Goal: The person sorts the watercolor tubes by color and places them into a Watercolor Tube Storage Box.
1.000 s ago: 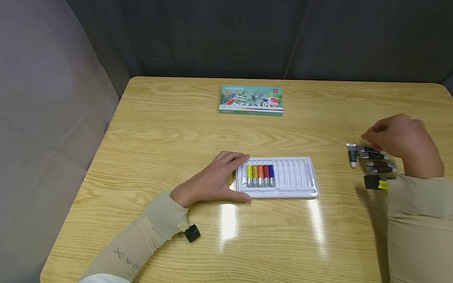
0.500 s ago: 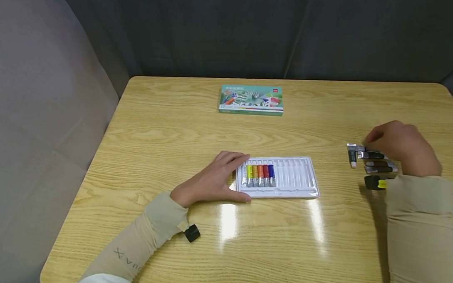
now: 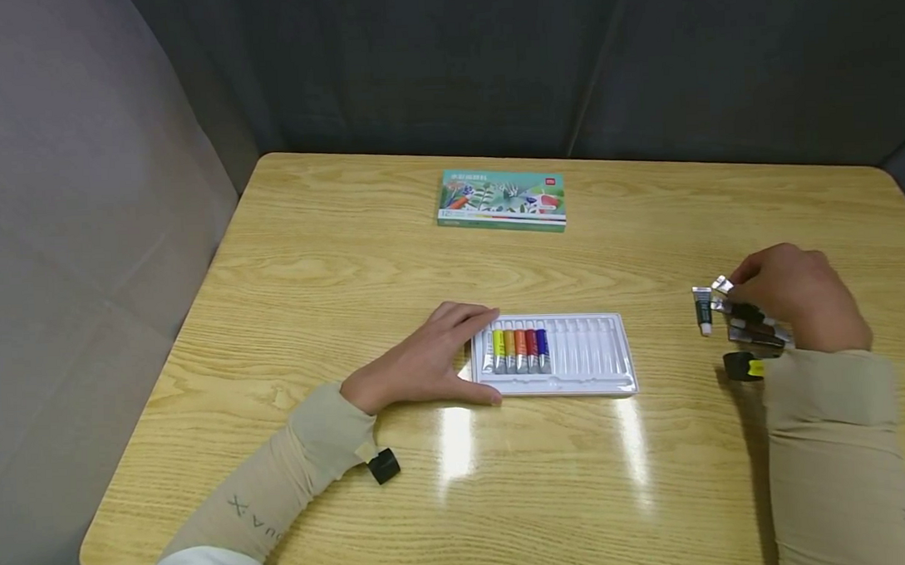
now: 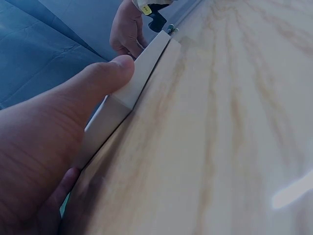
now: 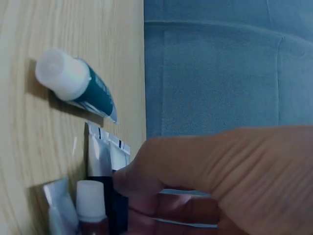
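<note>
My left hand [image 3: 425, 362] holds the left end of a white plastic tray [image 3: 561, 385], thumb on the near edge and fingers at the far edge. In the tray's left half lies a row of paint tubes [image 3: 521, 351], white through yellow, orange and red to blue; the slots on the right are bare. Off to the right, my right hand [image 3: 808, 299] pinches a paint tube [image 3: 722, 285] whose silver end pokes out past the fingers. In the right wrist view the thumb presses on a dark tube [image 5: 117, 208]. Its cap end is hidden.
A dark green tube [image 3: 704, 309] lies just left of the right hand. Several other tubes [image 3: 754, 334] lie under and in front of that hand, partly covered. A green illustrated paint box [image 3: 500, 199] sits toward the back of the wooden table [image 3: 310, 262].
My right hand has come down toward the camera onto the tubes, and a silver tube end now shows at its fingertips, turned from before. The left hand and tray stay put.
</note>
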The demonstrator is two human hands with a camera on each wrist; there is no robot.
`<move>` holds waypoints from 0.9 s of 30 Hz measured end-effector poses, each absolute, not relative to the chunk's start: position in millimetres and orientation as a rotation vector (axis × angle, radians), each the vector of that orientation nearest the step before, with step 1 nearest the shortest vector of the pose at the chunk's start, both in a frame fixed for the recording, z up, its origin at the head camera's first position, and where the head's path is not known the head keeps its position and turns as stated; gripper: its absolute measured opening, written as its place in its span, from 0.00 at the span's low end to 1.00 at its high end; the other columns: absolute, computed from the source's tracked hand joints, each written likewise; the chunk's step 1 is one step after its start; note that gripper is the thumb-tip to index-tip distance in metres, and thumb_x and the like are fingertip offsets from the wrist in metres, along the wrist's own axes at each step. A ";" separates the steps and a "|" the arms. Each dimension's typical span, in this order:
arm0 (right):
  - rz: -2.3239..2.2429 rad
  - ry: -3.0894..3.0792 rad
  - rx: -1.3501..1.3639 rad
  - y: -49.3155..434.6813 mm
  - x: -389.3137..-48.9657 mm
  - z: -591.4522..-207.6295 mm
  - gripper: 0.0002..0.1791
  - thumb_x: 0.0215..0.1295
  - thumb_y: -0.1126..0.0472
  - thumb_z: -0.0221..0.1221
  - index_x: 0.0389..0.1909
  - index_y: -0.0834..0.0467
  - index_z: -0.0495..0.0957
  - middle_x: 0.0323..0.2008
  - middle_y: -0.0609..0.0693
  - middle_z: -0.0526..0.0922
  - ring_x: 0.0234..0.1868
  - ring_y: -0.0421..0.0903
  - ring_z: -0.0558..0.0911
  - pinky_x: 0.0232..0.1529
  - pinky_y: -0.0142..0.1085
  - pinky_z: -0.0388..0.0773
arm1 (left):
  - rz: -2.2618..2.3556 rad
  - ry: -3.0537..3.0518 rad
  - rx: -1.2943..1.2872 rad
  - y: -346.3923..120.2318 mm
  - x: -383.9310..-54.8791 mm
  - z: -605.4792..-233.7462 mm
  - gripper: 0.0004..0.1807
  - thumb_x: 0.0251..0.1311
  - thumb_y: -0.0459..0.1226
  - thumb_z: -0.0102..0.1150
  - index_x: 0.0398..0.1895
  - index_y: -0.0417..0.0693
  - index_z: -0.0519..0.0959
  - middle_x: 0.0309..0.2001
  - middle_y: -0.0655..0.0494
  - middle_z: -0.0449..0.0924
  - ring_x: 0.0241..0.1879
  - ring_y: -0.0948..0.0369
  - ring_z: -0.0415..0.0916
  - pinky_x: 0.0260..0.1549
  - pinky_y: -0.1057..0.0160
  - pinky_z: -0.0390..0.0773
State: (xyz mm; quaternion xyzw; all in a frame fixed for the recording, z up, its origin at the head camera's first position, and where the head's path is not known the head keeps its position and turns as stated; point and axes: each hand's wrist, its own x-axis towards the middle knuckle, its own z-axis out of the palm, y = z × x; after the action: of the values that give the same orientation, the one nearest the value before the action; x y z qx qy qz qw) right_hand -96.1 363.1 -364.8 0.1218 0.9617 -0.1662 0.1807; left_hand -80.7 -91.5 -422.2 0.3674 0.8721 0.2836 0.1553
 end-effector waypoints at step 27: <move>-0.494 2.916 -0.062 313.1 -100.8 -336.2 0.22 0.68 0.53 0.67 0.53 0.65 0.85 0.45 0.66 0.89 0.43 0.59 0.84 0.33 0.36 0.73 | 0.807 2.504 1.059 -91.4 -81.0 -421.2 0.63 0.49 0.68 0.72 0.83 0.54 0.56 0.79 0.57 0.60 0.74 0.59 0.58 0.75 0.52 0.67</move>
State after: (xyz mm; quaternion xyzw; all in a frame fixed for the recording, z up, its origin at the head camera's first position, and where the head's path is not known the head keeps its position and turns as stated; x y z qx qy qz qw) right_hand -100.8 313.1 -336.2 -0.0210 0.9816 -0.1661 0.0914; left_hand -81.0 -91.4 -421.2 0.3689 0.8727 0.2811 0.1524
